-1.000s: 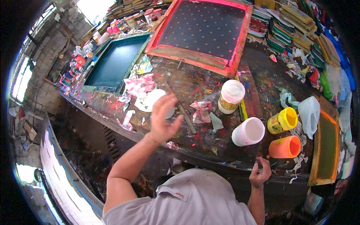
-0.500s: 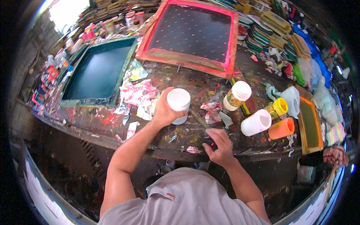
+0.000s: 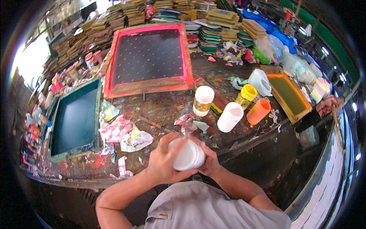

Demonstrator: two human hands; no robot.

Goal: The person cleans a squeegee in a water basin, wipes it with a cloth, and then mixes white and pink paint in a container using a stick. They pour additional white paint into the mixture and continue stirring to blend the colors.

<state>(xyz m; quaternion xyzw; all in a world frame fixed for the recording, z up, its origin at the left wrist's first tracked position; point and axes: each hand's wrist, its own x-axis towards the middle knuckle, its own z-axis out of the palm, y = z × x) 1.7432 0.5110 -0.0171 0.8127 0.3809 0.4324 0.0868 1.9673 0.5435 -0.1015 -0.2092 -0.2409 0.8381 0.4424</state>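
Both hands hold a white lidded plastic jar [image 3: 187, 155] at the front edge of the paint-stained table [image 3: 227, 142]: my left hand [image 3: 163, 162] grips it from the left, fingers over the top, and my right hand [image 3: 209, 162] closes round its right side. Beyond them lie crumpled pinkish paper [image 3: 118, 128] and a thin stick [image 3: 154, 124]. To the right stand a white jar with a patterned label [image 3: 203, 102], an open white container [image 3: 228, 119], a yellow container [image 3: 244, 100] and an orange one [image 3: 257, 112].
A pink-edged screen frame [image 3: 146, 57] lies at the back, a teal frame [image 3: 74, 118] at the left, a yellow-orange frame [image 3: 289, 97] at the right. Several stacks of boards [image 3: 221, 23], small bottles [image 3: 38, 114], plastic bags [image 3: 259, 84] and rag scraps [image 3: 234, 55] surround them.
My left hand took hold of the white jar and lifted it toward me; my right hand came from the table edge onto it. The view has shifted, showing more of the back.
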